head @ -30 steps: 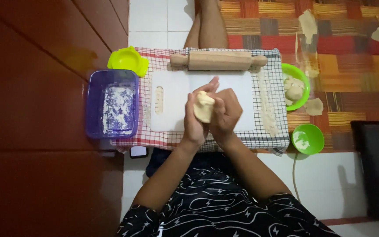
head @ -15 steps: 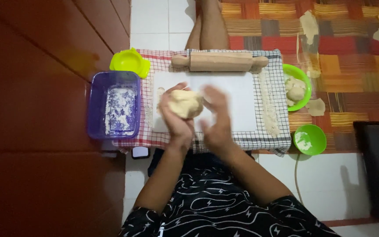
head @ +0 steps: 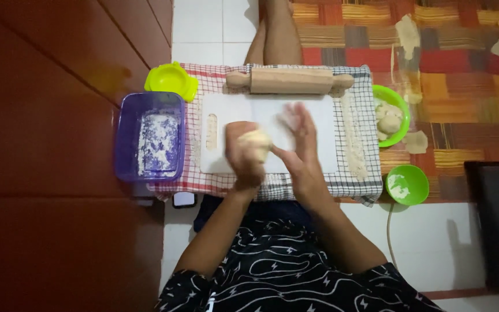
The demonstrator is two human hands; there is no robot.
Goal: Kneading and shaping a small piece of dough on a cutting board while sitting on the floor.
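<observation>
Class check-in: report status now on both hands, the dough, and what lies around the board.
Left hand cupping dough ball over white board. Right hand open, blurred, beside it. Rolling pin across board's far edge; floured purple tub left.

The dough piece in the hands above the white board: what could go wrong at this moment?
1. The left hand alone carries the dough piece, while the right hand is open beside it. The dough might slip onto the white board or the checked cloth.
2. The rolling pin lies at the far edge of the cloth; a push could perhaps roll it off.
3. The purple flour box stands open near the left elbow and could be knocked.
</observation>
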